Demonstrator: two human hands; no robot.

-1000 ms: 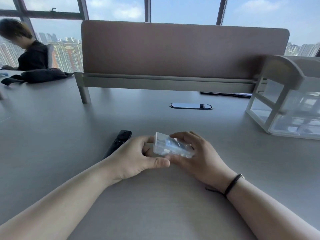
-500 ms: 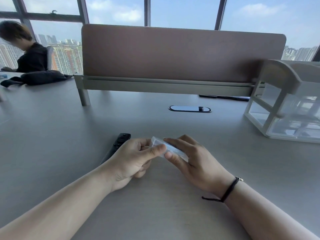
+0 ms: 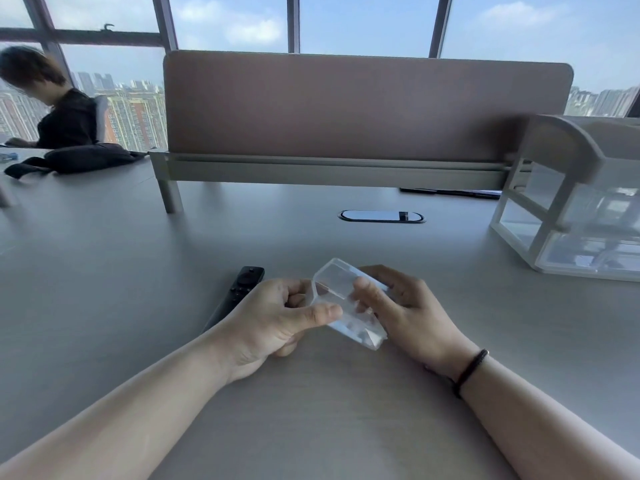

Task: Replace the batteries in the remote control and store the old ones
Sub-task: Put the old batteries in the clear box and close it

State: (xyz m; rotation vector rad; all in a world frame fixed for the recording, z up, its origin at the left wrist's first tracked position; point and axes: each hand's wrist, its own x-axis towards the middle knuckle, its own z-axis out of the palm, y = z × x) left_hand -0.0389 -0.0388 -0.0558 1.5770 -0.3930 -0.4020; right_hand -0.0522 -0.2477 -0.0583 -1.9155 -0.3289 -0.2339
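Here, left hand (image 3: pixel 273 317) and right hand (image 3: pixel 408 313) both grasping a clear plastic case (image 3: pixel 346 306) – lid raised, black remote (image 3: pixel 235 296) beside

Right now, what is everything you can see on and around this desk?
Clear plastic case: one, transparent, held in both hands.
Remote control: one, black, on desk, left of hands.
Desk: one, grey.
Divider screen: one, brownish, across desk's far side.
Cable port: one, dark-rimmed, mid-desk.
Drawer organiser: one, white and clear, far right.
Seated person: one, dark top, far left.
Bag: one, black, beside them.
Left hand, right hand: bare; black wristband on right.
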